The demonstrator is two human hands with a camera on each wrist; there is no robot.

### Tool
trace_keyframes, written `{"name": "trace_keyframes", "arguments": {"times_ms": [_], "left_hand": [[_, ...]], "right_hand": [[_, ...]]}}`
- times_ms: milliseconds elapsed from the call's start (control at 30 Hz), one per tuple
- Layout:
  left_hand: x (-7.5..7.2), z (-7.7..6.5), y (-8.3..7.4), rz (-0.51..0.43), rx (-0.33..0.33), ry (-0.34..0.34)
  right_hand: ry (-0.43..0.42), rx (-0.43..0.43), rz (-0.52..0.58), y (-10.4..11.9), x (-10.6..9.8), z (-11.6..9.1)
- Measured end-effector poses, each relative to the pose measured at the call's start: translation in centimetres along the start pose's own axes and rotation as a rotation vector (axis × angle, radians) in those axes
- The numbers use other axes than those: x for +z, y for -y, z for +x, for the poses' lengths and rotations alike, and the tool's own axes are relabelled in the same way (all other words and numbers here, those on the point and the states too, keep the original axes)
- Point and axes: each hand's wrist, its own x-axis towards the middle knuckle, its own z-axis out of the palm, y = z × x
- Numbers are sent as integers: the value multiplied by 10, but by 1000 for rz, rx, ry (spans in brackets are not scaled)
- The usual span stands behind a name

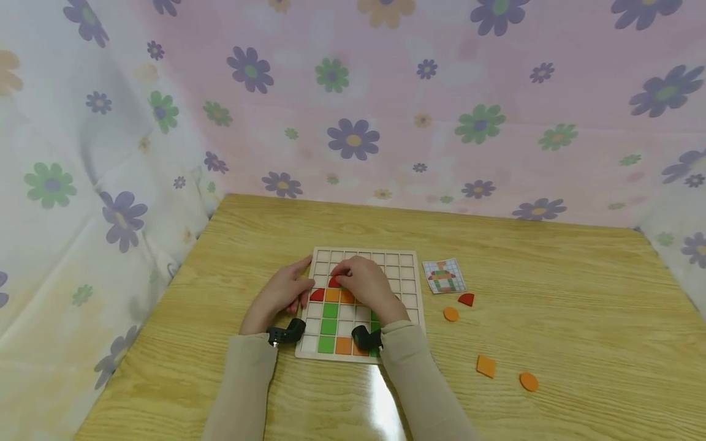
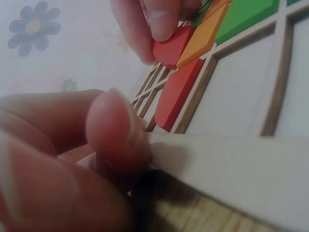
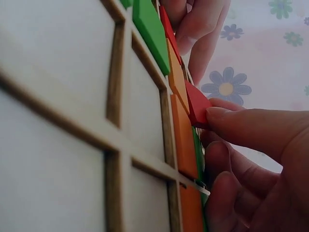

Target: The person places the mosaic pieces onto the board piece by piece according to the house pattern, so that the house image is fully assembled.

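Note:
A wooden grid board (image 1: 364, 250) lies on the table under both hands. My right hand (image 1: 364, 283) pinches a red quarter-circle tile (image 3: 197, 104) between thumb and fingers, over a cell just above the orange squares (image 1: 332, 295). Another red quarter-circle (image 2: 179, 96) sits in the cell at the left end of that orange row. Green squares (image 1: 328, 326) run down below it, and orange squares (image 1: 343, 346) lie in the bottom row. My left hand (image 1: 282, 290) rests along the board's left edge, its fingertips touching the rim. The right forearm covers some right-hand cells.
A small printed pattern card (image 1: 444, 275) lies right of the board. Near it are a loose red quarter-circle (image 1: 466, 299) and an orange disc (image 1: 451, 314). Closer to me lie an orange square (image 1: 486, 366) and a second orange disc (image 1: 529, 382). Flowered cloth (image 1: 353, 141) hangs behind the table.

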Motion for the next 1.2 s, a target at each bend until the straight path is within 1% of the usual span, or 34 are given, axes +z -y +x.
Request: {"name": "trace_keyframes", "arguments": {"times_ms": [167, 433, 600, 700, 800, 933, 1067, 1200], "left_hand": [[-1, -1, -1, 1, 0, 3], [2, 2, 0, 7, 12, 12], [2, 2, 0, -2, -5, 23], [-1, 1, 0, -2, -9, 15], [-2, 0, -1, 1, 5, 11], [-2, 0, -2, -3, -2, 16], [-1, 1, -2, 2, -13, 16], [0, 1, -2, 8, -3, 16]], "right_hand": [[-12, -28, -37, 0, 0, 0], [39, -49, 12, -3, -11, -6], [57, -43, 2, -5, -16, -12], [70, -23, 17, -6, -21, -18], [69, -1, 42, -9, -27, -24], [68, 1, 49, -13, -34, -32], [83, -5, 35, -17, -38, -37], [85, -12, 17, -21, -40, -41]]}}
